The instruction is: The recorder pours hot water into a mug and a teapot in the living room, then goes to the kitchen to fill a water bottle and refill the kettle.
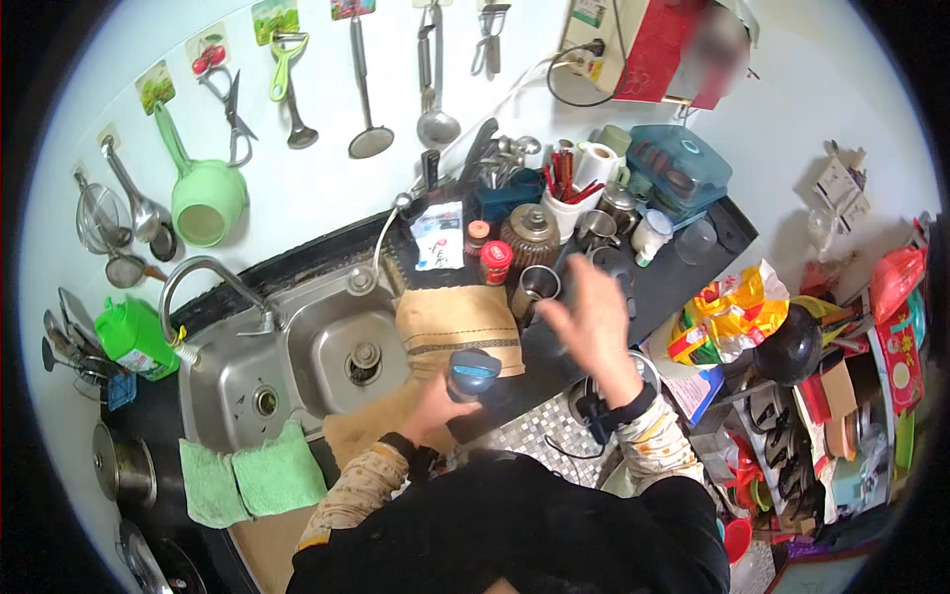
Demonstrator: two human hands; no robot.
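Observation:
My left hand (pixel 434 407) is closed around a dark bottle or flask with a blue-topped lid (pixel 474 371), at the front edge of a folded tan cloth (pixel 460 315). My right hand (pixel 594 319) is raised above the dark counter with its fingers apart, holding nothing visible. Just left of its thumb stands an open metal cup (pixel 537 285). Behind these stand a red-lidded jar (pixel 496 261), a ribbed brown glass jar with a lid (pixel 531 234) and a small metal pitcher (pixel 597 229).
A double steel sink (pixel 297 327) with a curved faucet (pixel 215 267) lies to the left, green cloths (pixel 278 471) over its front edge. Utensils hang on the wall. A white container of red chopsticks (pixel 565 208) and a blue-lidded box (pixel 683 167) line the counter's back. Crowded shelves (pixel 787 445) stand at right.

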